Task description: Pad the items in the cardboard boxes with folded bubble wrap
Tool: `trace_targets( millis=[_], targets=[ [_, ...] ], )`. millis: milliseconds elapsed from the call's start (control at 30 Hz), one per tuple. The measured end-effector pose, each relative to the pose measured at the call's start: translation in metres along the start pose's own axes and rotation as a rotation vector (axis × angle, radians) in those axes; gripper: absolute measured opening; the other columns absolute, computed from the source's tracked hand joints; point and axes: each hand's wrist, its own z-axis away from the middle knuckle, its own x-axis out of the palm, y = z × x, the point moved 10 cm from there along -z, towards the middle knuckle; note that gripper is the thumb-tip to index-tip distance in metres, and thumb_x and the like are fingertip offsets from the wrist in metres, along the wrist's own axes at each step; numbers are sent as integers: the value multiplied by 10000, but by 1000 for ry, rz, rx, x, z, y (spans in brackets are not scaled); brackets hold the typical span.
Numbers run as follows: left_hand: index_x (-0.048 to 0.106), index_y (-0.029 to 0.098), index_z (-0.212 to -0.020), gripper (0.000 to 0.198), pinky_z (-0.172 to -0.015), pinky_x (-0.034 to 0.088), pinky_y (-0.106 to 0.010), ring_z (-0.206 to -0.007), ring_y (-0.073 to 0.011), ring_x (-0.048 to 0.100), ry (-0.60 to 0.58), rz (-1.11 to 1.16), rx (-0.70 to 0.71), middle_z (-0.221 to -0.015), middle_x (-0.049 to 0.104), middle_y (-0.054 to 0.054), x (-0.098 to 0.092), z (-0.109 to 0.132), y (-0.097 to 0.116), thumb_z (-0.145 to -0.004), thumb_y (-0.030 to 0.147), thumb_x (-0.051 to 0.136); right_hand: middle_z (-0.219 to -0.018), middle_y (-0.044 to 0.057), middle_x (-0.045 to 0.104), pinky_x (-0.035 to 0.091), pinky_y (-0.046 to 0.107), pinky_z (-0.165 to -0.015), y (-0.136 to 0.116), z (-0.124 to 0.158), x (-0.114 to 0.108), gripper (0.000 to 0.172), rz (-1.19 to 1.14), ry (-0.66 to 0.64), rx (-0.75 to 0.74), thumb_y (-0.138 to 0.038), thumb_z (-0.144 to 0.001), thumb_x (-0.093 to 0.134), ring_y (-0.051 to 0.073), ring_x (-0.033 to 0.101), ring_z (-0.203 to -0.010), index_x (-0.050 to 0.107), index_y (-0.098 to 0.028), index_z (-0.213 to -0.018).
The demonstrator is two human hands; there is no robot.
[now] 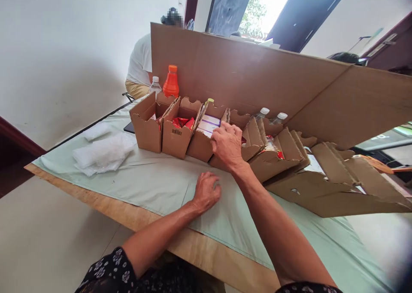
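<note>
My right hand (228,144) is over the right front corner of a cardboard bin (199,149) that holds white cartons with purple edges (207,124). Its fingers are bent down at the cartons; their tips are hidden, so what they grip cannot be made out. On the pale green tablecloth (154,179), in front of that bin, lies my left hand (207,192), loosely curved with the thumb apart and nothing in it. Just left stands another cardboard bin (175,144) with red packets (183,122) inside.
More cardboard bins (273,164) lean in a row to the right. Clear plastic packaging (103,153) lies at left. An orange bottle (171,82) and a clear bottle (155,86) stand behind the bins. A tall cardboard panel (251,74) rises behind; a person (140,63) sits beyond.
</note>
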Motion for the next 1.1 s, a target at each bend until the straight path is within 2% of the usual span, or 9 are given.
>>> trace_targets(
  millis=[100,233,400,500,600,733,833,967,1100],
  targets=[
    [756,209,-987,272,-1068,522,-470,-1151,-274,670,46,31,63,-1167,734,-96,-37,45,11,-808,90,589,-1100,102,786,291,583,-1147,-15,27,-19,208,-80,43,-23,-145,-889,588,343,515,-1362,781,-219,-909],
    [741,238,-1020,239,-1017,549,-442,-1134,-257,676,262,68,103,-1149,721,-87,-116,102,5,-896,145,560,-1114,58,792,300,580,-1176,-31,96,-56,218,-200,51,-86,-204,-953,563,315,552,-1353,771,-251,-905],
    [717,244,-1085,229,-1029,538,-424,-1154,-246,662,388,-17,81,-1172,698,-66,-173,128,0,-902,182,595,-1171,14,779,397,578,-1135,-1,198,-119,214,-327,103,-81,-362,-987,595,324,602,-1330,746,-312,-844],
    [663,235,-1249,359,-1094,502,-459,-1236,-264,628,363,10,68,-1285,666,-85,-171,126,2,-893,214,627,-1379,32,692,440,594,-1119,55,260,-152,113,-344,294,230,-412,-952,669,347,625,-1308,758,-355,-993],
    [517,245,-1468,607,-1156,453,-509,-1365,-297,560,269,131,61,-1468,584,-121,-150,120,4,-883,264,674,-1482,81,615,509,592,-1058,106,341,-159,407,-397,489,649,-459,-888,746,360,653,-1264,687,-392,-1285],
    [331,283,-1608,818,-1253,331,-548,-1529,-322,406,114,287,70,-1650,426,-129,-120,110,4,-882,329,705,-1263,127,728,603,510,-889,99,397,-88,697,-613,105,763,-601,-780,793,333,727,-1065,615,-316,-1390],
    [315,273,-1615,845,-1259,330,-532,-1541,-331,386,30,373,22,-1658,416,-125,-102,102,-1,-870,370,701,-1116,119,763,613,458,-843,66,403,-40,653,-676,-83,748,-659,-747,782,322,730,-1016,658,-247,-1237],
    [503,207,-1461,677,-1175,433,-482,-1378,-328,548,-71,404,-66,-1450,612,-124,-80,102,-9,-840,382,710,-1173,145,754,593,475,-899,44,382,-13,657,-711,9,810,-674,-768,752,345,705,-1098,643,-210,-1219],
    [557,206,-1370,546,-1120,472,-417,-1316,-299,580,-20,403,-60,-1382,637,-110,-81,112,-8,-856,333,692,-1095,150,771,588,493,-877,47,358,-8,628,-740,80,836,-712,-751,751,359,712,-1033,689,-195,-1102]
  ],
)
